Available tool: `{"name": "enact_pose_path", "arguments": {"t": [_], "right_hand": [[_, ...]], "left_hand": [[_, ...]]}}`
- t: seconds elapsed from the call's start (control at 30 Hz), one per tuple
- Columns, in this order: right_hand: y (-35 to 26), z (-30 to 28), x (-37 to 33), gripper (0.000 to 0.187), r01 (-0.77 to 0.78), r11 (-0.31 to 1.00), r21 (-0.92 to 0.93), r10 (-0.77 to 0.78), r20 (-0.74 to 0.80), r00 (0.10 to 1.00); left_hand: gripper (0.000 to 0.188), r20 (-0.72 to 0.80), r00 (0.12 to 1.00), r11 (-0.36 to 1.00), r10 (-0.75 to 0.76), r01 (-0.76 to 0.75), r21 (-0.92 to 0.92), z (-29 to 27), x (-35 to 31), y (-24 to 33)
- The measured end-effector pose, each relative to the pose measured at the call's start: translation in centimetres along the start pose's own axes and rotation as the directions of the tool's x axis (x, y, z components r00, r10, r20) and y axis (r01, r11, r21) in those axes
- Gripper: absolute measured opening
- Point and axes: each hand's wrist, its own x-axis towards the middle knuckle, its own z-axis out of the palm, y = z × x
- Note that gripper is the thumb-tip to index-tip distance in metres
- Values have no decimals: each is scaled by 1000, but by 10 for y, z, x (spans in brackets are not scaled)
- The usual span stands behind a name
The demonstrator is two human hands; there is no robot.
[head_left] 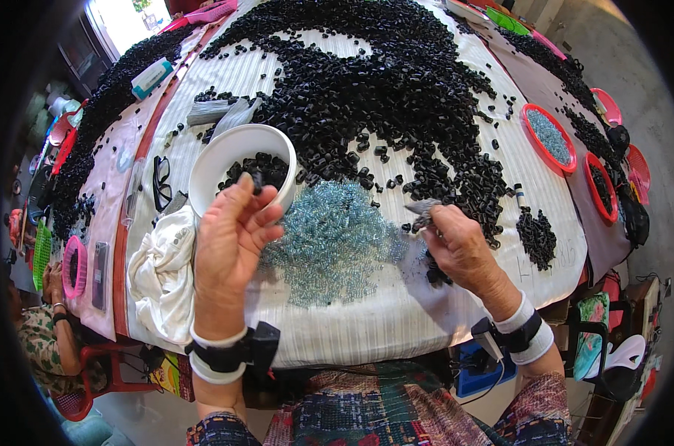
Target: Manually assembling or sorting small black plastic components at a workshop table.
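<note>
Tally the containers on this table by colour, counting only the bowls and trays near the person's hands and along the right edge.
White bowl: 1
Red round trays holding small parts, right edge: 2
Pink round trays, far right edge: 2
Total: 5

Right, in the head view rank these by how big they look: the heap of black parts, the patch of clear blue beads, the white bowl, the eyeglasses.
1. heap of black parts
2. patch of clear blue beads
3. white bowl
4. eyeglasses

The fisheye lens shrinks things near the rim, but these gaps are wide enough to rank.
</note>
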Motion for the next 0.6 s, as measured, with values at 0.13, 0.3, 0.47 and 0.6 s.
{"name": "enact_pose_path", "arguments": {"t": [0.13,0.3,0.47,0.6], "right_hand": [[-14,17,19,25,217,971,98,-224,66,972],[-13,27,17,30,252,964,86,-266,266,927],[-13,17,0,43,230,962,145,-248,122,961],[9,1,7,20,47,993,-107,-47,2,999]], "left_hand": [[19,-63,998,999,4,-7,-48,-2,8,10],[16,45,997,992,-61,65,-106,-7,-2,1],[11,178,975,986,-132,148,-81,-9,-26,-16],[10,248,942,969,-228,243,-33,0,-43,-35]]}}
